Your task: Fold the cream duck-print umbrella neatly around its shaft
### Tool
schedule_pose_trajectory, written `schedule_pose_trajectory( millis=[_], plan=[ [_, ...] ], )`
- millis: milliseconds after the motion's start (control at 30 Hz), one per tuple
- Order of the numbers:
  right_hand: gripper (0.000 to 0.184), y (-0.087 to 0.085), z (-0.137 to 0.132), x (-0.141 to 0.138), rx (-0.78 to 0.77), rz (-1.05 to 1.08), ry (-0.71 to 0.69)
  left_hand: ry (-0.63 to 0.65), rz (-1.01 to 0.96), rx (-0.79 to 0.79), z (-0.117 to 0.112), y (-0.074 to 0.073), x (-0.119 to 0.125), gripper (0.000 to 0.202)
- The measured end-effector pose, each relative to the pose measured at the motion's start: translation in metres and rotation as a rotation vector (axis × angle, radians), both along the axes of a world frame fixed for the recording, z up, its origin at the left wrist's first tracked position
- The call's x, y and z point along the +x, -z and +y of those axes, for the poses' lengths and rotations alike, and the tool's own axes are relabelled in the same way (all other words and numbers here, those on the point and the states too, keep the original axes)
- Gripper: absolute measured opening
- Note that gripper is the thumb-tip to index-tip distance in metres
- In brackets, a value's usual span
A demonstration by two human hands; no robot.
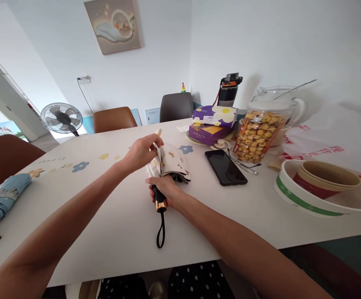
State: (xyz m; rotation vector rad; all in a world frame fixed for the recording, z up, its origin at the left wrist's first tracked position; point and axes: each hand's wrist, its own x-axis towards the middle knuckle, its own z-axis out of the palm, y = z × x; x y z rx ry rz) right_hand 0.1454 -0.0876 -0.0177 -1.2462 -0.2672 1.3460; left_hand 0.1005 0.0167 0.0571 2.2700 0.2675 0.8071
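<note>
A small folding umbrella (171, 162) with white patterned fabric lies over the middle of the white table (114, 216). My right hand (167, 187) is closed round its black handle, whose gold end cap and black wrist loop (160, 229) hang toward me. My left hand (141, 152) is closed on the folded fabric near the top of the umbrella, pinching a pleat. The fabric is loosely bunched, with some folds spread to the right.
A black phone (225, 167) lies right of the umbrella. Behind it stand purple boxes (210, 126), a snack jar (256, 136), a bottle (229, 90) and a white bag (332, 139). Round containers (325, 187) sit at right. A blue folded umbrella (2, 199) lies at left. Chairs and a fan (62, 118) stand beyond.
</note>
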Motion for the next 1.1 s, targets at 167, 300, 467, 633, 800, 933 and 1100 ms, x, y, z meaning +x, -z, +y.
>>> schedule_pose_trajectory(
  millis=[167, 300, 467, 633, 800, 933, 1100],
  plan=[
    [0.013, 0.0, 0.0, 0.004, -0.011, 0.026, 0.015, -0.183, -0.298, -0.278, 0.011, 0.001, -0.023, 0.019],
    [0.018, -0.001, -0.001, 0.009, 0.041, 0.039, -0.011, -0.333, -0.513, -0.417, 0.027, 0.003, -0.042, 0.011],
    [0.027, -0.002, -0.001, 0.018, 0.107, 0.09, -0.068, -0.359, -0.44, -0.49, 0.044, 0.02, -0.069, 0.009],
    [0.039, -0.002, -0.001, 0.025, 0.177, 0.128, -0.101, -0.347, -0.405, -0.567, 0.051, 0.038, -0.086, 0.012],
    [0.038, -0.005, -0.002, 0.023, 0.146, 0.129, -0.081, -0.34, -0.398, -0.632, 0.06, 0.052, -0.093, 0.013],
    [0.019, -0.005, -0.002, 0.019, 0.107, 0.047, -0.035, -0.412, -0.314, -0.613, 0.066, 0.064, -0.095, 0.008],
    [0.016, -0.002, 0.0, 0.019, 0.112, -0.048, 0.04, -0.619, -0.177, -0.579, 0.07, 0.076, -0.096, 0.014]
  ],
)
